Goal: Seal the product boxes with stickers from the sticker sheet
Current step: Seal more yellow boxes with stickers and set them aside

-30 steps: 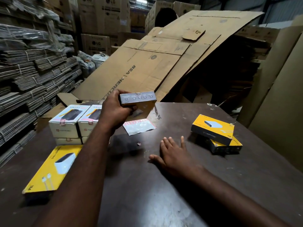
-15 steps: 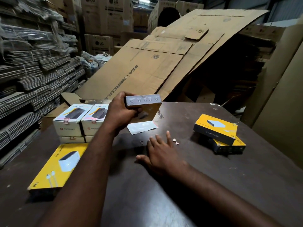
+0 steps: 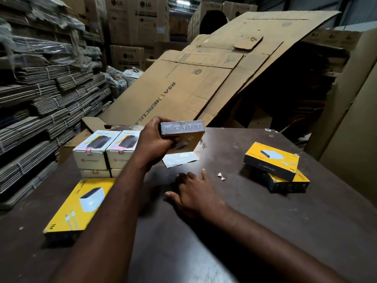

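My left hand (image 3: 153, 143) grips a product box (image 3: 184, 135) above the dark table (image 3: 255, 231), its grey side with small icons facing me. Just beyond and below the box lies the white sticker sheet (image 3: 180, 159), flat on the table. My right hand (image 3: 193, 193) rests flat on the table with its fingers stretched toward the sheet, holding nothing. A small scrap of sticker (image 3: 220, 176) lies to the right of its fingertips.
Stacked white product boxes (image 3: 106, 154) stand at the left. A yellow box (image 3: 79, 205) lies near the table's left front edge. Two stacked yellow boxes (image 3: 273, 162) sit at the right. Flattened cardboard sheets (image 3: 193, 82) lean behind the table.
My right hand has slid left and forward across the table toward the sticker sheet. My left hand has kept its hold on the box, almost still.
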`<act>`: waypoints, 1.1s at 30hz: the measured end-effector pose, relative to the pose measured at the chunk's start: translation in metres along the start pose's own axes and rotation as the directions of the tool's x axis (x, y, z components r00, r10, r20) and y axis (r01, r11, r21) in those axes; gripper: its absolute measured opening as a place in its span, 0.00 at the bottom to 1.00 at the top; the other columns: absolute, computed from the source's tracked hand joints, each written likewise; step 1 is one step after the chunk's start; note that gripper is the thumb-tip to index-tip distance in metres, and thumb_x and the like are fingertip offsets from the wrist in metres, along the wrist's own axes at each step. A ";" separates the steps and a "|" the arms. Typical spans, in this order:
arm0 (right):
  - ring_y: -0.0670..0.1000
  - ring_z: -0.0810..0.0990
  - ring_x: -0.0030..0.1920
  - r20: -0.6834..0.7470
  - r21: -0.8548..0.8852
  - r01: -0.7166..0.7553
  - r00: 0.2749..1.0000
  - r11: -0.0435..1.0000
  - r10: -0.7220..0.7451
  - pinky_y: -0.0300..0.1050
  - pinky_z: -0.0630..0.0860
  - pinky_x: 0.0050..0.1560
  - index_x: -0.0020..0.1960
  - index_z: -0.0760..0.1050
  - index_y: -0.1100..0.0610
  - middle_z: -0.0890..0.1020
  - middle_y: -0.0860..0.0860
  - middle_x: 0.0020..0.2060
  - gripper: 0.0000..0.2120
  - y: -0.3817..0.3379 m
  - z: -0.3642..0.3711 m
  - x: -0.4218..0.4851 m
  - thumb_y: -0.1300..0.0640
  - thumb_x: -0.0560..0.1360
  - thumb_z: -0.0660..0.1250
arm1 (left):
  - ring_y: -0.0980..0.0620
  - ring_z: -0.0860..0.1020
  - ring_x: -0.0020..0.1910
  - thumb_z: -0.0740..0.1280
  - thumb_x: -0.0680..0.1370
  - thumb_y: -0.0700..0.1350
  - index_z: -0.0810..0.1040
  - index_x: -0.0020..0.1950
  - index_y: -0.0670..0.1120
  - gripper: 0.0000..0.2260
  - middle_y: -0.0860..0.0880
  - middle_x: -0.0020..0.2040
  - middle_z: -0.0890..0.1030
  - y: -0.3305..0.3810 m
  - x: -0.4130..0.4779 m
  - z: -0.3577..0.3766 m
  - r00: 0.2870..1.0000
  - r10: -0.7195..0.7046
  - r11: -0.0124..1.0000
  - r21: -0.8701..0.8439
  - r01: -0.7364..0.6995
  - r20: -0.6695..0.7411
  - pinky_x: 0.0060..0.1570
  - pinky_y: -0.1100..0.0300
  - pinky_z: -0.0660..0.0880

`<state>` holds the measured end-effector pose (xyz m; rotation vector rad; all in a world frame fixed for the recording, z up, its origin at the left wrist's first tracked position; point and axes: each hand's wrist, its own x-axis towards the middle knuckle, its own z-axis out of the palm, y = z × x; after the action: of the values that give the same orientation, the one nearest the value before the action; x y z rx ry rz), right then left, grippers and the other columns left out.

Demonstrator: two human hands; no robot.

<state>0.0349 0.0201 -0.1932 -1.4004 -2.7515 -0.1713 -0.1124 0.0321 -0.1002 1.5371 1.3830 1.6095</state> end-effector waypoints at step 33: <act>0.54 0.81 0.48 -0.182 0.614 -0.333 0.822 0.715 0.540 0.47 0.75 0.52 0.39 0.85 0.50 0.84 0.50 0.41 0.03 0.102 0.001 -0.016 0.53 0.66 0.77 | 0.58 0.67 0.68 0.78 0.70 0.45 0.68 0.60 0.58 0.26 0.55 0.68 0.68 -0.047 -0.101 -0.021 0.938 -0.091 0.896 0.439 -0.070 0.335 0.64 0.67 0.69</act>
<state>0.1272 0.0670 -0.1878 -1.5944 -1.8657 0.3528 -0.1220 -0.0477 -0.1802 1.9554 1.6168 0.9749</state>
